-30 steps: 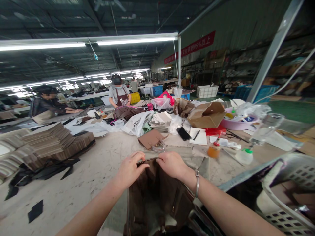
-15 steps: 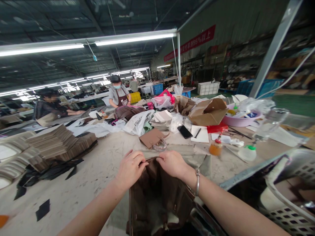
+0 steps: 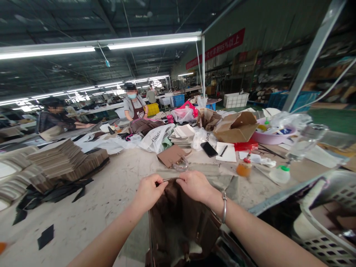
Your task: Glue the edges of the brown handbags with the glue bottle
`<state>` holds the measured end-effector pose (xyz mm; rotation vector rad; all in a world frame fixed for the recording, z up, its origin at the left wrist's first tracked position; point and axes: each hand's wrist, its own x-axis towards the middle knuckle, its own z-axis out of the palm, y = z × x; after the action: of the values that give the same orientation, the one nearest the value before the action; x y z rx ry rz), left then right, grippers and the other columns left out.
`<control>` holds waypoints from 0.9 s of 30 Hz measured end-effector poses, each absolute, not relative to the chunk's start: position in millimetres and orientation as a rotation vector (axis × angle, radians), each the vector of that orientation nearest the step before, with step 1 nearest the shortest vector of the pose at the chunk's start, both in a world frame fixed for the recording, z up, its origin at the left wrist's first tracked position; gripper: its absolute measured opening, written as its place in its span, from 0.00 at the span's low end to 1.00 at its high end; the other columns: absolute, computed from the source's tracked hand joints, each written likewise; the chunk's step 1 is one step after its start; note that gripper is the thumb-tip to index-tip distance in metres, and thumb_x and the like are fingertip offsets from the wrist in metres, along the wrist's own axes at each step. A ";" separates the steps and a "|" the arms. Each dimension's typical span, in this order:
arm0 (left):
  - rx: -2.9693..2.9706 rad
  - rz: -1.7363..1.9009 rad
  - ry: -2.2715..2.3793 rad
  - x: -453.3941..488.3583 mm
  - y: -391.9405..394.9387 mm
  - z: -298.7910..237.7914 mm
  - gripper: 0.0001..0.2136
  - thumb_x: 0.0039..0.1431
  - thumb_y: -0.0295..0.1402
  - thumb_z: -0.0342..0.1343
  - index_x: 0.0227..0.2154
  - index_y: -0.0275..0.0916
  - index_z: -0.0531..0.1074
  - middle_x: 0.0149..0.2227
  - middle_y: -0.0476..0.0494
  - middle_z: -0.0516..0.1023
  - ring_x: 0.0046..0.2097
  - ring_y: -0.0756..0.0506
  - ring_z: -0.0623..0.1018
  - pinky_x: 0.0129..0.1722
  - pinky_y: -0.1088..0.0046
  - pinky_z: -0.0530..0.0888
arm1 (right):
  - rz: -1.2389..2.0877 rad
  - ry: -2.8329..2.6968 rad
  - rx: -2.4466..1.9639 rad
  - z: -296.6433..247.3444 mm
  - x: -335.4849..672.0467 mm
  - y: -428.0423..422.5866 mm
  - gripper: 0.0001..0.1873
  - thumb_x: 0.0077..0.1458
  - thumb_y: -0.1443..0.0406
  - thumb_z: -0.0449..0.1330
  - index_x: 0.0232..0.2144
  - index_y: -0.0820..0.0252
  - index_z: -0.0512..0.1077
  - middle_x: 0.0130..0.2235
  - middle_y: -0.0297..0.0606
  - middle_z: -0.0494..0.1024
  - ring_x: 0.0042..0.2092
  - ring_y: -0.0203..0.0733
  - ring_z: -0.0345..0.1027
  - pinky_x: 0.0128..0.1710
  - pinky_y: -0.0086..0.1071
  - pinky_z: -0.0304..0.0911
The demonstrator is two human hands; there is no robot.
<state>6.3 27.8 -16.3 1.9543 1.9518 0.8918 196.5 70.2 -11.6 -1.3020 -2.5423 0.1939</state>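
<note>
A brown bag [image 3: 182, 218] stands open towards me at the table's front, its dark inside showing between my forearms. My left hand [image 3: 148, 191] pinches the bag's far top edge between thumb and fingers. Close by on the same edge, my right hand [image 3: 194, 185] is closed, thumb pressed on the rim; a silver bangle circles that wrist. A short stretch of rim runs between the two hands. Just beyond them lies a brown leather piece [image 3: 171, 155] with a plastic-wrapped handle [image 3: 181, 164]. The bag's lower part is cut off by the frame.
Stacked grey-brown pieces [image 3: 58, 159] and black scraps [image 3: 46, 236] lie left. Farther back are a phone [image 3: 208, 149], a notepad [image 3: 226, 152], an orange bottle [image 3: 243, 169] and a green-capped bottle [image 3: 279, 173]. A white basket [image 3: 319, 233] stands right. Two co-workers are across the table.
My left hand has shifted slightly right and down along the bag's rim, its fingers now more tucked in. My right hand stays almost where it was.
</note>
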 end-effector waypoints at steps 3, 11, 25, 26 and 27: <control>1.974 0.890 1.989 8.2 27.9 -14.5 0.10 0.52 0.37 0.55 0.19 0.40 0.70 0.22 0.52 0.74 0.26 0.49 0.72 0.28 0.73 0.64 | 0.193 -2.544 -1.301 -10.3 196.5 69.5 0.19 0.61 0.60 0.46 0.31 0.56 0.76 0.36 0.38 0.80 0.39 0.42 0.73 0.36 0.31 0.61; 1.943 0.836 2.073 12.2 27.6 -11.2 0.09 0.53 0.36 0.54 0.20 0.40 0.70 0.20 0.51 0.73 0.25 0.49 0.71 0.28 0.73 0.62 | 0.210 -2.532 -1.286 -7.7 196.9 68.0 0.20 0.63 0.58 0.46 0.30 0.56 0.76 0.36 0.38 0.80 0.38 0.42 0.73 0.35 0.31 0.60; 2.048 0.817 2.062 8.0 26.4 -9.8 0.09 0.54 0.32 0.55 0.20 0.40 0.67 0.21 0.51 0.73 0.27 0.48 0.71 0.28 0.73 0.62 | 0.162 -2.663 -1.029 3.9 185.9 83.2 0.14 0.57 0.56 0.55 0.38 0.54 0.76 0.38 0.38 0.80 0.40 0.42 0.72 0.35 0.29 0.60; 2.059 0.809 2.038 5.8 26.1 -10.2 0.08 0.54 0.33 0.55 0.20 0.40 0.67 0.22 0.51 0.73 0.27 0.48 0.72 0.29 0.73 0.63 | 0.137 -2.700 -1.033 4.6 182.9 84.8 0.13 0.58 0.57 0.54 0.35 0.54 0.77 0.36 0.38 0.80 0.39 0.42 0.72 0.34 0.29 0.60; 2.072 0.812 1.998 3.0 25.9 -10.9 0.08 0.54 0.34 0.56 0.21 0.40 0.67 0.23 0.51 0.74 0.29 0.47 0.73 0.30 0.72 0.64 | 0.115 -2.726 -1.038 5.0 180.5 85.8 0.13 0.58 0.59 0.54 0.33 0.55 0.77 0.35 0.38 0.80 0.38 0.42 0.73 0.33 0.29 0.60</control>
<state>3.0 25.9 -10.9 2.0724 1.9976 0.8123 180.5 85.8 5.0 -1.0381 -2.7255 0.1147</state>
